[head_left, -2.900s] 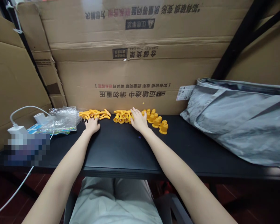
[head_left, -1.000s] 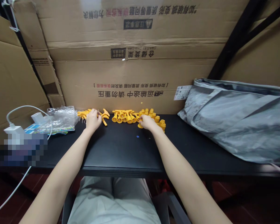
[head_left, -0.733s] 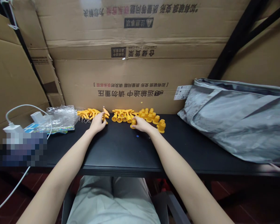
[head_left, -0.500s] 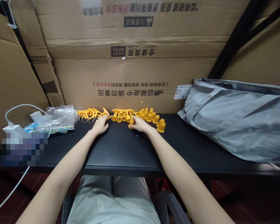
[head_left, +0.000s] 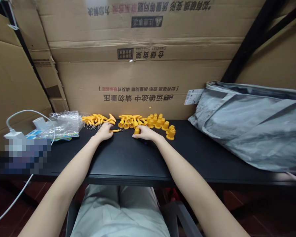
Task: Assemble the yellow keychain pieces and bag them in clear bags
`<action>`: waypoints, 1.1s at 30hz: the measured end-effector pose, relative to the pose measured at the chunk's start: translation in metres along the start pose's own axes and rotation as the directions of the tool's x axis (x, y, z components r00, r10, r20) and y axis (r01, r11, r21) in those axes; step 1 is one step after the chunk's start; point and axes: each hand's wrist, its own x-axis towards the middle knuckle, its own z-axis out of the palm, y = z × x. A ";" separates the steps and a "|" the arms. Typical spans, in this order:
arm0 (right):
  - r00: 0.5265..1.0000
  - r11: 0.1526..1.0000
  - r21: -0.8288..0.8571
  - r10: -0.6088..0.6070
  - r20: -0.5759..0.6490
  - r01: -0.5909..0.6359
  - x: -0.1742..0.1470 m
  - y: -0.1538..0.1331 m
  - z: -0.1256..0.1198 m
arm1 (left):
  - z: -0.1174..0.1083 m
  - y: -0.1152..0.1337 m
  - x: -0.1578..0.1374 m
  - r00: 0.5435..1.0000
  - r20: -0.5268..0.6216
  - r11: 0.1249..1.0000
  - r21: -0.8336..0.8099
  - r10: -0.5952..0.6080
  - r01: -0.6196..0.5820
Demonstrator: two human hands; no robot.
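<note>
My left hand [head_left: 104, 131] is closed around a yellow-handled corkscrew [head_left: 117, 130], whose metal spiral points right. My right hand [head_left: 144, 133] grips a small yellow bell-shaped cap [head_left: 136, 131] just above the black table. Behind my left hand lies a pile of corkscrews [head_left: 96, 119] with yellow T-shaped handles. In the middle, a cluster of corkscrews fitted with caps [head_left: 128, 121] lies with the wide cap mouths toward me. Several loose caps [head_left: 159, 121] stand to the right, beyond my right hand.
The black table [head_left: 130, 161] backs onto a printed cardboard sheet [head_left: 138, 75]. Clear plastic packaging [head_left: 64, 125] and a white charger with cable [head_left: 14, 135] occupy the left side, near a blurred-out patch. A large grey bag [head_left: 246, 128] rests at the right.
My left hand has drawn a corkscrew toward me, away from the pile, and its spiral now shows. My right hand has moved slightly left with the cap.
</note>
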 end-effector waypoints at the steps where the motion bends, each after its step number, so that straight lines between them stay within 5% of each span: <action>1: 1.000 1.000 0.001 0.002 -0.023 -0.002 0.001 0.001 0.002 | -0.003 0.002 -0.001 1.000 -0.010 1.000 0.014 -0.005 0.005; 5: 0.995 1.000 -0.005 0.021 -0.099 -0.022 0.005 0.006 0.006 | -0.014 0.010 -0.006 0.993 0.031 0.992 0.064 -0.111 0.109; 10: 0.996 0.999 -0.049 0.003 -0.085 -0.007 0.005 0.006 0.007 | -0.023 0.014 -0.010 0.925 0.204 0.943 0.160 -0.320 0.291; 22: 0.986 0.936 -0.351 -0.063 -0.157 0.004 0.000 -0.012 -0.001 | -0.017 0.016 -0.009 0.967 0.190 0.984 -0.019 -0.173 0.180; 30: 0.985 0.937 -0.348 -0.046 -0.164 -0.014 -0.002 -0.014 -0.001 | -0.012 0.013 -0.009 0.975 0.171 0.982 -0.095 -0.143 0.161; 33: 0.979 0.953 -0.296 -0.120 -0.163 0.068 0.000 -0.013 0.003 | -0.011 0.014 -0.009 0.984 0.150 0.987 -0.114 -0.096 0.114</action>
